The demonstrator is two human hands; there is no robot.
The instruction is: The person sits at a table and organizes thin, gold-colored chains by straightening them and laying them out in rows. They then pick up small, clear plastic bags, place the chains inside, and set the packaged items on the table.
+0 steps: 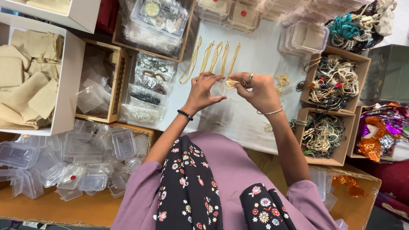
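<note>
Gold chain going into a small clear bag, over the white desk.

My right hand (257, 90) pinches a bunched gold chain (233, 83) between thumb and fingertips, while my left hand (203, 90) has its grip pressed onto the edge of a small clear bag (218, 88) that touches the chain. Just beyond the chain, five more gold chains (211, 59) lie side by side on the desk (255, 51). Right of the chain sit two cardboard boxes of tangled jewellery (334, 81). Left of it lie packed clear bags (147, 89), and farther left clear plastic boxes (85, 164).
</note>
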